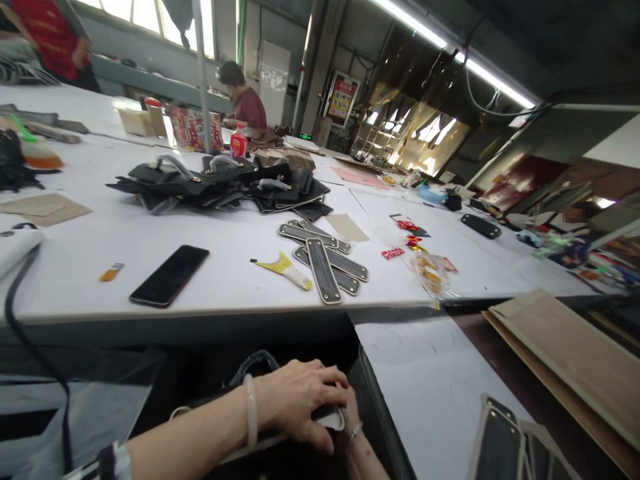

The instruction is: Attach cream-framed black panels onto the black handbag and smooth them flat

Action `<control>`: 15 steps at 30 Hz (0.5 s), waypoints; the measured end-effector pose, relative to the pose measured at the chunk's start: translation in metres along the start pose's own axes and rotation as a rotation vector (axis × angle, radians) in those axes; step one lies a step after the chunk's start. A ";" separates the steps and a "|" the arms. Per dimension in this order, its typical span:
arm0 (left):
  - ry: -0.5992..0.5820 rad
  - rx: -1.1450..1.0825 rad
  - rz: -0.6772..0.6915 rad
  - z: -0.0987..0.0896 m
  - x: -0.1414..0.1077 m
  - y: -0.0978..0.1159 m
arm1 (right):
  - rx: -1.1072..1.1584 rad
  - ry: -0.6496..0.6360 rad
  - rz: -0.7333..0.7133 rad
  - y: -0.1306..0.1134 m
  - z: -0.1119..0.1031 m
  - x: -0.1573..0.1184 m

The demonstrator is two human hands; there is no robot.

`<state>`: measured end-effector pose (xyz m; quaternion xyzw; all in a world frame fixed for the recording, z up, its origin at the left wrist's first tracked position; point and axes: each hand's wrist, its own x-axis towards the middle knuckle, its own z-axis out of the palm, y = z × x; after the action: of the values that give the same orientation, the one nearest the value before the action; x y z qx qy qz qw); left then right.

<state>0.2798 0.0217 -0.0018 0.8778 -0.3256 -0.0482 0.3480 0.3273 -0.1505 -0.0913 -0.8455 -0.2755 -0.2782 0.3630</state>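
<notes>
My left hand (pixel 295 401), with a pale bangle at the wrist, curls over a small pale-edged piece (pixel 331 419) low in front of me. Most of that piece is covered, so its kind does not show. Close against it from the right comes my right hand (pixel 352 417), wearing a thin bracelet; its fingers are hidden behind the left hand. Both hands are below the table's front edge, above a dark space. On the white table (pixel 240 287) beyond lie several dark oblong panels (pixel 324 270) with pale edges and metal studs at their corners.
A phone (pixel 170 275), a small brush (pixel 111 272) and a yellow-and-white tool (pixel 284 269) lie near the table's front edge. Black bag pieces (pixel 200 183) are heaped behind. More panels (pixel 497 440) lie on the right side surface, near brown sheets (pixel 560 360). A person (pixel 245 100) sits farther back.
</notes>
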 end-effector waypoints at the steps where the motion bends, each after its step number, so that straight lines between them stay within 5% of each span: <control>1: -0.013 0.016 -0.006 0.001 0.000 -0.001 | 0.006 -0.056 -0.001 0.006 0.004 0.019; 4: -0.063 0.050 -0.035 0.003 0.001 -0.003 | -0.016 -0.250 -0.018 0.009 0.020 0.080; 8: -0.097 0.071 -0.050 0.001 0.002 -0.001 | -0.124 -0.521 -0.147 -0.026 0.067 0.150; 12: -0.114 0.092 -0.106 -0.001 0.005 0.001 | -0.304 -0.750 -0.194 -0.060 0.123 0.185; 15: -0.126 0.109 -0.156 0.002 0.010 -0.001 | -0.375 -0.812 -0.148 -0.065 0.145 0.193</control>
<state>0.2880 0.0154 -0.0026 0.9133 -0.2795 -0.1126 0.2740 0.4571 0.0502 -0.0162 -0.9153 -0.4003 0.0058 0.0453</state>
